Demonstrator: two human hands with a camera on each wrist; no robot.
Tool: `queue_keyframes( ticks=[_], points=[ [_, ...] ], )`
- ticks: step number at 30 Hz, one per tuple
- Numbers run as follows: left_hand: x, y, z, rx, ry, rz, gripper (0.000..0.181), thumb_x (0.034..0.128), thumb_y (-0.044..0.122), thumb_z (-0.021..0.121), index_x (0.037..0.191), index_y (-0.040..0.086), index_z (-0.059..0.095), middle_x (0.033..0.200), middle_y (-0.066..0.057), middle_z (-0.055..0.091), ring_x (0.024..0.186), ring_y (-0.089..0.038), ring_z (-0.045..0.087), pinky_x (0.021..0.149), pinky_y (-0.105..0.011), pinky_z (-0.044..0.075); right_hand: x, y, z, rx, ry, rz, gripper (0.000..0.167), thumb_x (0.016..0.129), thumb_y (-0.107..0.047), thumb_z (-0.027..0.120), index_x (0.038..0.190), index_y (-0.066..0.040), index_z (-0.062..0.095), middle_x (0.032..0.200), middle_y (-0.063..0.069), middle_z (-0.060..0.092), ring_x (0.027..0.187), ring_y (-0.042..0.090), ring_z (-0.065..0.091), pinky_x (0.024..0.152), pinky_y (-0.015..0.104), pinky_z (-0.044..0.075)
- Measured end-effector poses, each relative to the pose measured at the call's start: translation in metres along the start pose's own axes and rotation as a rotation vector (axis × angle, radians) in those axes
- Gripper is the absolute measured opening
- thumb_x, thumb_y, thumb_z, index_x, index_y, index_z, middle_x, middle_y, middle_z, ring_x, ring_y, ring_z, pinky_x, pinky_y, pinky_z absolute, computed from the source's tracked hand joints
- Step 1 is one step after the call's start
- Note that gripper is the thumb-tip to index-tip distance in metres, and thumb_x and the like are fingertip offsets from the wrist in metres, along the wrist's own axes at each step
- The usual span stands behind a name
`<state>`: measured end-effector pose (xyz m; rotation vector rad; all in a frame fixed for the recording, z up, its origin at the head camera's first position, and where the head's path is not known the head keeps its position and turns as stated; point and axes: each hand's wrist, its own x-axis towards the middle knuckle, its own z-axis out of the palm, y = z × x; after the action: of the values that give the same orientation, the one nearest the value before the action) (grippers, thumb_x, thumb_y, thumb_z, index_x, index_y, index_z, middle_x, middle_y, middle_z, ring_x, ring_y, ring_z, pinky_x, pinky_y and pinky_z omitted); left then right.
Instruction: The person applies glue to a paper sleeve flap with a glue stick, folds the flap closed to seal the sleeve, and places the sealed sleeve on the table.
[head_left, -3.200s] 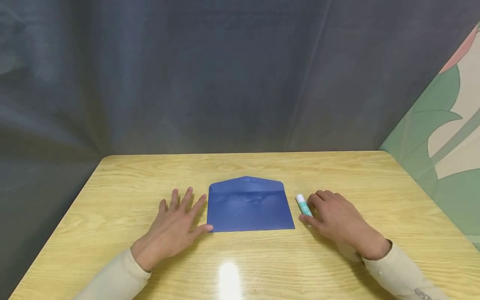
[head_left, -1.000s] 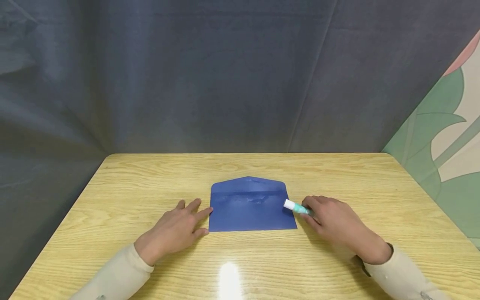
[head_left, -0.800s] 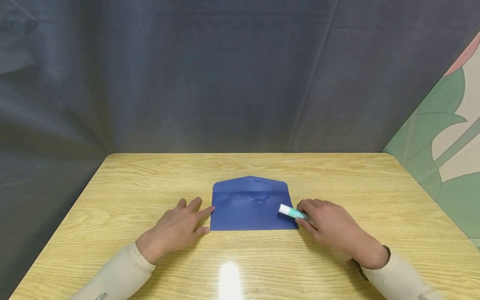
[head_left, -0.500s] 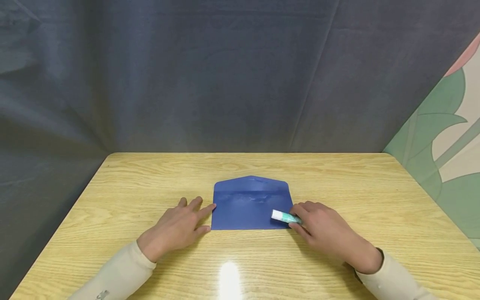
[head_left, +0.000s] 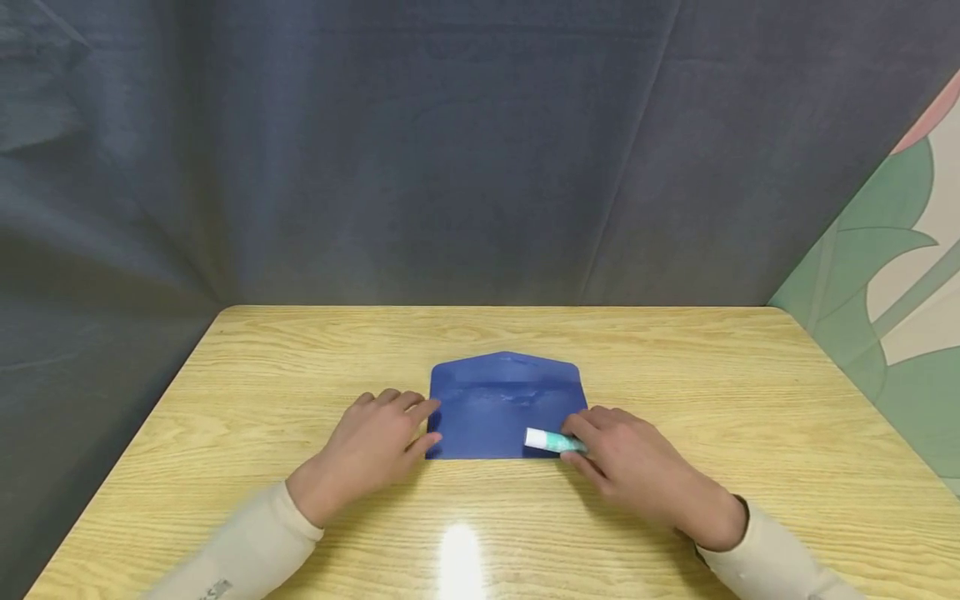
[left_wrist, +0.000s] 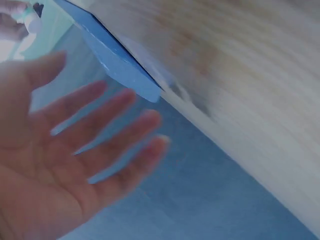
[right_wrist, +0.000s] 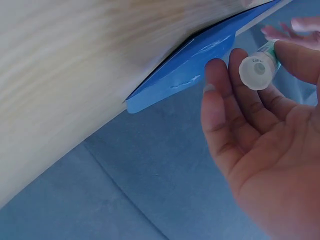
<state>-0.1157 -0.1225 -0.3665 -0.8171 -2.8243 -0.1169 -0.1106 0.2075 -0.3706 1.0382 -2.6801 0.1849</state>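
A blue envelope [head_left: 487,425] lies on the table with its pointed flap [head_left: 506,367] unfolded away from me. My right hand [head_left: 637,462] pinches a glue stick [head_left: 553,441] between thumb and fingers, above the envelope's lower right part. Its white cap points left, and the body is teal. In the right wrist view, the round white end of the glue stick [right_wrist: 256,72] faces the camera. My left hand [head_left: 371,446] is at the envelope's left edge, index finger and thumb reaching over it. In the left wrist view that hand [left_wrist: 60,155] holds nothing, its fingers spread and slightly bent.
The wood-grain table [head_left: 315,350] ends at a dark grey curtain [head_left: 420,167] behind and to the left. A wall with a painted leaf pattern [head_left: 885,283] stands on the right.
My right hand has picked up the glue stick from the table and carried it left over the envelope. My left hand has shifted slightly right, its fingers now over the envelope's edge.
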Motion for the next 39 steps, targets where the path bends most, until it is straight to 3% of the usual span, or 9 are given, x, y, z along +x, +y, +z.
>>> queue_keyframes(
  ticks=[4,7,9,14,16,24,32,39],
  points=[
    [0.005,0.012,0.002,-0.045,0.16,0.085,0.033,0.0945,0.039,0.066,0.116,0.015,0.073,0.11,-0.002,0.074,0.101,-0.023,0.069,0.084,-0.047,0.056,0.005,-0.004,0.001,0.029,0.008,-0.025,0.015,0.09,-0.028,0.072,0.096,-0.021,0.06,0.082,-0.016,0.051,0.076,0.001,0.047,0.069,0.025,0.045],
    [0.008,0.018,0.002,-0.113,0.209,0.106,0.028,0.0939,0.036,0.068,0.11,0.015,0.074,0.106,0.0,0.074,0.097,-0.019,0.07,0.082,-0.041,0.057,0.011,-0.009,0.003,0.049,0.007,-0.043,0.014,0.092,-0.029,0.07,0.097,-0.021,0.06,0.082,-0.017,0.051,0.077,0.001,0.047,0.069,0.024,0.045],
    [0.009,0.022,0.001,-0.186,0.204,0.107,0.025,0.0937,0.035,0.068,0.108,0.016,0.074,0.103,0.002,0.074,0.094,-0.015,0.069,0.081,-0.038,0.057,0.015,-0.013,0.003,0.059,0.005,-0.059,0.014,0.093,-0.03,0.069,0.099,-0.021,0.06,0.084,-0.016,0.052,0.078,0.001,0.048,0.069,0.024,0.046],
    [0.01,0.04,-0.003,-0.355,0.116,0.126,0.025,0.0936,0.037,0.069,0.112,0.02,0.071,0.105,0.006,0.072,0.092,-0.009,0.066,0.078,-0.031,0.055,0.021,-0.019,0.004,0.069,0.024,-0.109,0.014,0.094,-0.03,0.068,0.099,-0.019,0.061,0.087,-0.014,0.056,0.08,0.003,0.052,0.073,0.026,0.049],
    [0.011,0.047,-0.002,-0.338,0.106,0.142,0.031,0.0931,0.04,0.069,0.116,0.02,0.07,0.11,0.006,0.071,0.094,-0.01,0.065,0.08,-0.03,0.054,0.021,-0.019,0.005,0.075,0.041,-0.13,0.013,0.094,-0.028,0.068,0.099,-0.019,0.061,0.088,-0.013,0.058,0.081,0.003,0.054,0.075,0.028,0.05],
    [0.016,0.063,0.001,-0.129,0.14,0.191,0.043,0.0953,0.049,0.061,0.124,0.017,0.068,0.114,0.005,0.07,0.099,-0.014,0.065,0.079,-0.033,0.054,0.018,-0.024,0.007,0.129,0.058,-0.16,0.014,0.099,-0.034,0.06,0.104,-0.02,0.062,0.092,-0.014,0.059,0.085,0.002,0.055,0.078,0.027,0.052],
    [0.013,0.067,0.003,-0.137,0.15,0.227,0.031,0.098,0.047,0.057,0.108,0.022,0.071,0.091,0.012,0.069,0.079,-0.007,0.061,0.063,-0.02,0.036,0.013,-0.028,0.003,0.183,0.072,-0.15,0.013,0.098,-0.033,0.063,0.104,-0.022,0.061,0.092,-0.017,0.056,0.083,-0.002,0.051,0.074,0.022,0.049],
    [0.014,0.068,0.003,-0.123,0.189,0.237,0.027,0.0972,0.044,0.059,0.102,0.02,0.071,0.085,0.012,0.069,0.071,-0.005,0.06,0.061,-0.018,0.033,0.014,-0.028,0.003,0.197,0.116,-0.148,0.017,0.097,-0.034,0.064,0.105,-0.02,0.062,0.09,-0.015,0.056,0.08,-0.002,0.048,0.07,0.02,0.047]
  ],
)
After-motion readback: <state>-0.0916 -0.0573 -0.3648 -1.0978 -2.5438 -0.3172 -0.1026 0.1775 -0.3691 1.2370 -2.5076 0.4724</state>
